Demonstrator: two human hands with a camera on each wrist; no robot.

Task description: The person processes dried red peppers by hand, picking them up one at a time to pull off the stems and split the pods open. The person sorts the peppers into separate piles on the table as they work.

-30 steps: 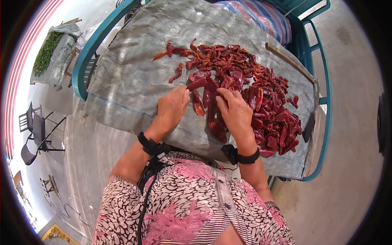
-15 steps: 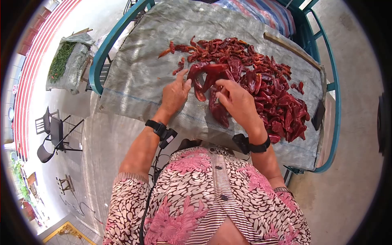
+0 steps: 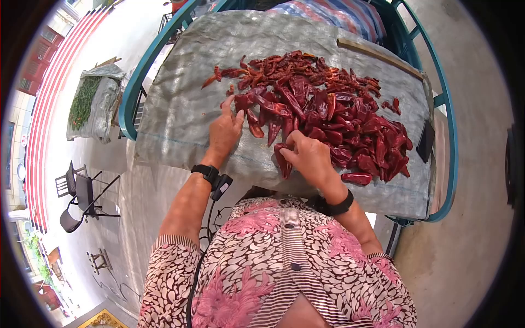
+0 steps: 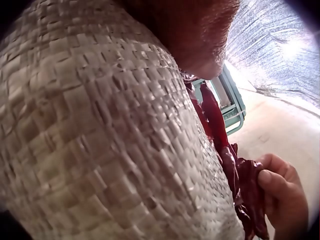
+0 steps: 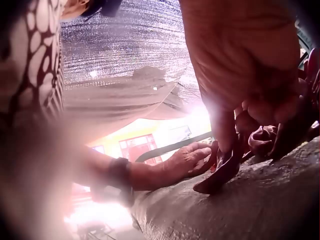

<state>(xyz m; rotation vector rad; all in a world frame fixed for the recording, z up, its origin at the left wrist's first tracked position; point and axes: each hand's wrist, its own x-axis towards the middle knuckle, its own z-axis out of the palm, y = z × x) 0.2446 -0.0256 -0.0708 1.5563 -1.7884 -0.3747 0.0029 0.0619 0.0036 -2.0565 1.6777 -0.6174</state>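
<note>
Large dried red peppers lie heaped on a grey woven sheet (image 3: 180,109). My right hand (image 3: 311,158) pinches one dark red pepper (image 3: 283,163) between thumb and fingers at the near edge of the heap. The left wrist view shows that hand (image 4: 285,192) with wrinkled red pepper skin at its fingertips. At the heap's left end my left hand (image 3: 224,134) rests with fingers extended beside a pepper (image 3: 244,101), fingertips right at it. In the right wrist view the left hand (image 5: 182,162) lies low over the sheet.
Smaller, more shrivelled peppers (image 3: 295,65) spread behind the big pepper pile (image 3: 355,131). A wooden strip (image 3: 380,57) and a dark flat object (image 3: 425,141) lie on the right. Teal rails (image 3: 450,153) flank the sheet. A striped bag (image 3: 333,19) sits at the back.
The peppers that were lifted between my hands now lie on the heap's left part. My right hand has moved down toward the near edge and pinches a pepper there.
</note>
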